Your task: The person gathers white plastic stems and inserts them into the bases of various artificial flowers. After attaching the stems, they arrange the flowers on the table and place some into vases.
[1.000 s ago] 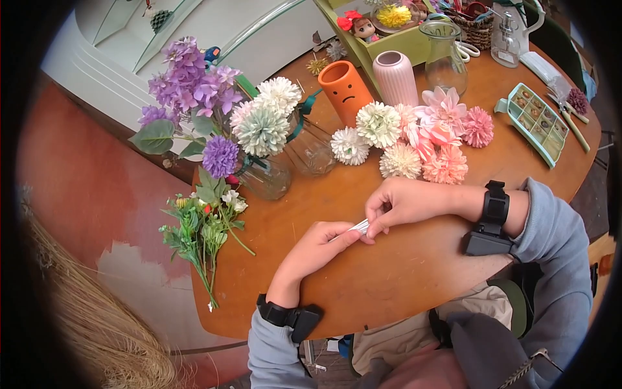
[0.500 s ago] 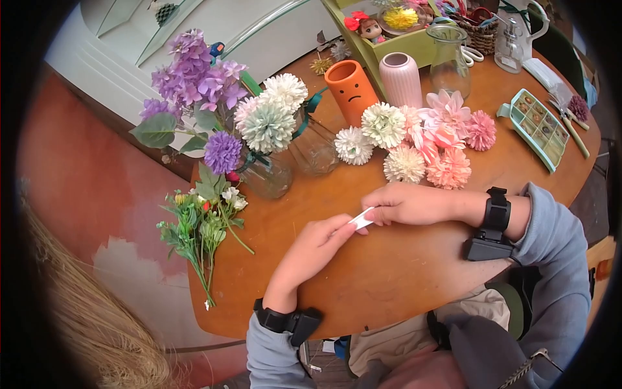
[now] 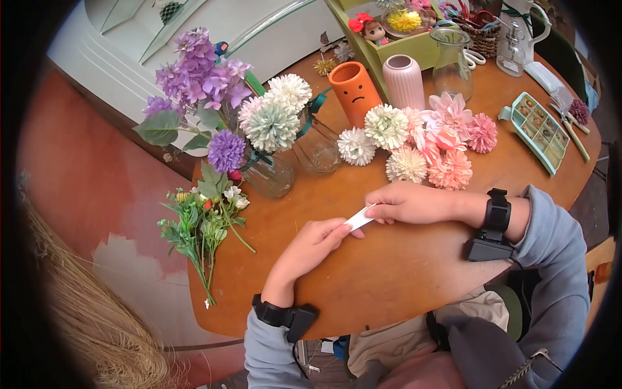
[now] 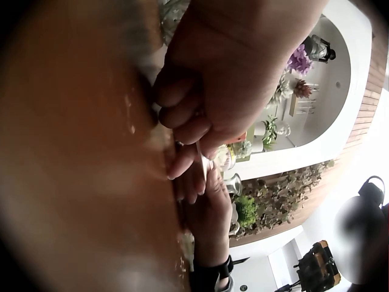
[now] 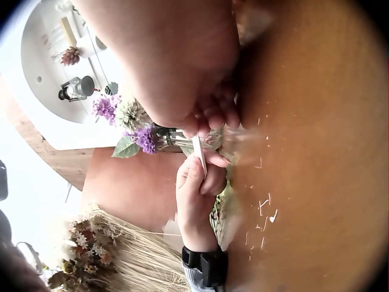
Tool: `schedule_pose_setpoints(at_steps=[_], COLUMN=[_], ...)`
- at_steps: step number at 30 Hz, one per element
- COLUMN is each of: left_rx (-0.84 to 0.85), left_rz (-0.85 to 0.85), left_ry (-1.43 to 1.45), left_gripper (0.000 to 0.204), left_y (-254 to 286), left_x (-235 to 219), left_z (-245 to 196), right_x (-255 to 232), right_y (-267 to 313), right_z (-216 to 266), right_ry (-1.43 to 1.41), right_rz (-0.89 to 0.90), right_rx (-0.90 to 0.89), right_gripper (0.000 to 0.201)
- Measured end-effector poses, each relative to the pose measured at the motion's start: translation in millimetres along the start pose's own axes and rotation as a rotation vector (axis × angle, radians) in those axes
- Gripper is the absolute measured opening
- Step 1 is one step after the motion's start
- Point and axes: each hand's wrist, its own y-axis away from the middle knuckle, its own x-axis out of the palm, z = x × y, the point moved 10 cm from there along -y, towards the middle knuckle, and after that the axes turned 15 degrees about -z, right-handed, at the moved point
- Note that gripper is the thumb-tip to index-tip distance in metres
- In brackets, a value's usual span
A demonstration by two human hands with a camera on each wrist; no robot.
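Note:
A narrow white strip, which looks like folded paper (image 3: 360, 218), spans the gap between both hands above the wooden table (image 3: 311, 298). My left hand (image 3: 312, 245) pinches its near left end between thumb and fingers. At the other end, my right hand (image 3: 414, 203) grips it with the thumb on top. The right wrist view shows the strip (image 5: 199, 151) edge-on, thin and straight, its ends covered by fingertips. Beyond the right hand lies a group of loose flower heads, with a coral one (image 3: 450, 170) and a cream one (image 3: 406, 164) nearest.
Glass vases (image 3: 271, 178) with purple and white flowers stand at the left, beside a bunch of green stems (image 3: 206, 227). Behind are an orange vase (image 3: 355, 97), a pink vase (image 3: 404, 81) and a glass jug (image 3: 451, 68). A compartment tray (image 3: 538, 133) lies at right; small scraps (image 5: 264, 207) dot the table.
The fingers have shifted along the strip. Its pleated edges showed at first; now a flat white face shows, with more of it visible between the hands, which are slightly farther apart.

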Motion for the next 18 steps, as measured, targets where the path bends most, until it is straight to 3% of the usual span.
schedule_pose_setpoints(at_steps=[8, 18], left_rx=[-0.017, 0.021], left_rz=[0.013, -0.091], left_ry=[0.045, 0.032], left_gripper=[0.029, 0.028], left_y=[-0.3, -3.6], left_x=[7.1, 5.8], left_z=[-1.1, -6.1], right_x=[0.1, -0.2], right_y=[-0.1, 0.7], right_z=[2.3, 12.1], right_ry=[0.001, 0.074], right_rz=[-0.001, -0.034], right_rx=[-0.037, -0.081], right_gripper=[0.033, 0.038])
